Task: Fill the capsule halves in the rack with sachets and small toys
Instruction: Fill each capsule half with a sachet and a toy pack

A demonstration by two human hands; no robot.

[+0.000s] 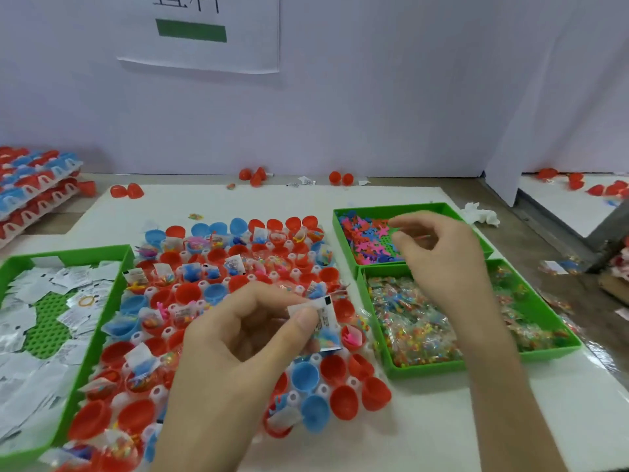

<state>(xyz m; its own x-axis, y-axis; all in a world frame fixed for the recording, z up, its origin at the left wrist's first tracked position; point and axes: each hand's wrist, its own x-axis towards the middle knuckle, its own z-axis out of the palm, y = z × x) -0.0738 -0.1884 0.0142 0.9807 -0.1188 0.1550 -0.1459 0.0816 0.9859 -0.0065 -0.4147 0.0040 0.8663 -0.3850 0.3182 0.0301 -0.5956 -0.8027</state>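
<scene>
The rack (245,277) of red and blue capsule halves lies in the middle of the white mat; several halves hold sachets and toys, others stand bare. My left hand (245,338) hovers over the rack's right part and pinches a white sachet (323,315) together with a small blue toy bag. My right hand (439,257) is above the green tray of small pink and blue toys (364,236), fingers curled in a pinch; whether it holds a toy is unclear.
A green tray of white sachets (20,267) sits left of the rack. A green tray of colourful bead packets (551,332) sits right. Stacked filled racks (30,189) stand far left. Loose red capsule halves (127,191) lie along the wall.
</scene>
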